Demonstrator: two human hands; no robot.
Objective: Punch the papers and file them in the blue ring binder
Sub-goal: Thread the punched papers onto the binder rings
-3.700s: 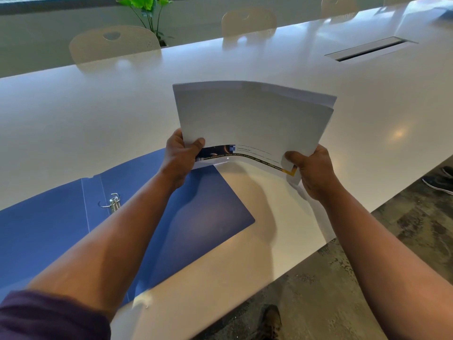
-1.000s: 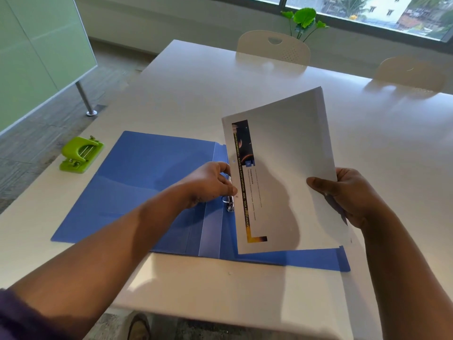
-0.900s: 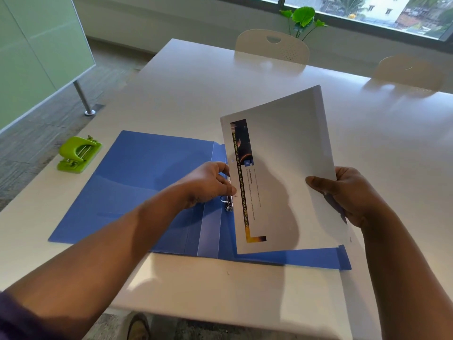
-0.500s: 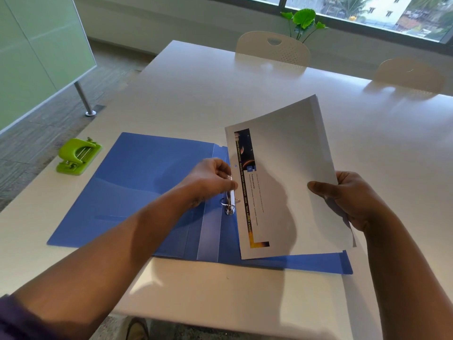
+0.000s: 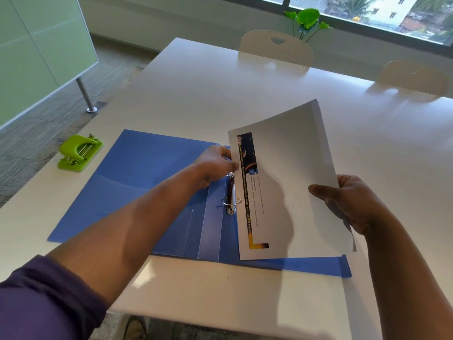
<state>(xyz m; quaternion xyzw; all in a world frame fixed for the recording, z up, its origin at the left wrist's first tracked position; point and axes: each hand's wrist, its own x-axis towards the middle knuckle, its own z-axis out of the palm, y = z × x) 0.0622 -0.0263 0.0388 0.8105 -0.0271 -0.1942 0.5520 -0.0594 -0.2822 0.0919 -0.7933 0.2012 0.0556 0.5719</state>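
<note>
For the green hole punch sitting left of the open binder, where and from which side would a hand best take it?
The green hole punch is probably best taken across its flat base, fingers coming down from above on the two long sides. Its arched lever stands raised over the base and would likely give if squeezed. It sits near the table's left edge, apart from the blue ring binder, so both sides look free.

binder (image 5: pixel 137 173): lies open and flat on table (image 5: pixel 245 94), near edge, centre-left
ring mechanism (image 5: pixel 231 195): on binder spine, mid-frame
papers (image 5: pixel 289 182): over binder's right half, tilted, left edge just beside rings
left hand (image 5: pixel 215 165): at 12 o'clock of rings, touching papers' left edge
right hand (image 5: pixel 353 204): at 3 o'clock of papers, on right edge
hole punch (image 5: pixel 79 153): at 9 o'clock of binder, apart, near table's left edge
chairs (image 5: pixel 275 49): behind table's far side
plant (image 5: pixel 307 20): behind the chairs
</note>
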